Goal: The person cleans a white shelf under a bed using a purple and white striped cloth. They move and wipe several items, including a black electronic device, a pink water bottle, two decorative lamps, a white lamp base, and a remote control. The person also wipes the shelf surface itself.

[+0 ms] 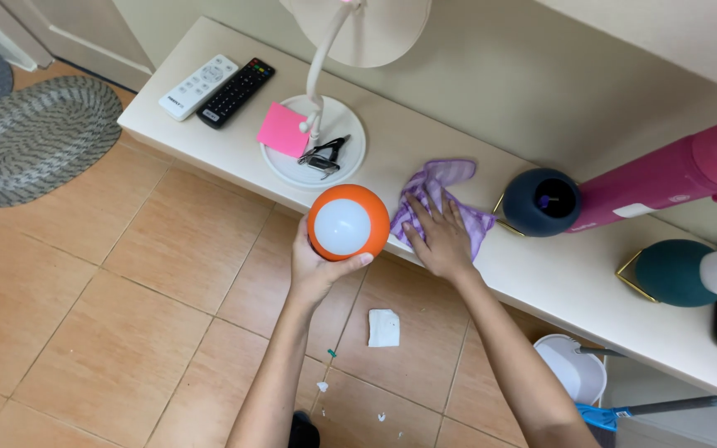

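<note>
Our left hand holds its grip clamped around the smooth, likely fragile orange lamp, while our right hand presses flat, fingers apart, on the soft purple cloth on the tabletop.

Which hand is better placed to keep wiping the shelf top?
Right. The right hand lies flat on the purple cloth on the shelf, while the left hand holds the orange lamp lifted clear.

Pink bottle cut by right edge; lamp shade cropped at top.
</note>
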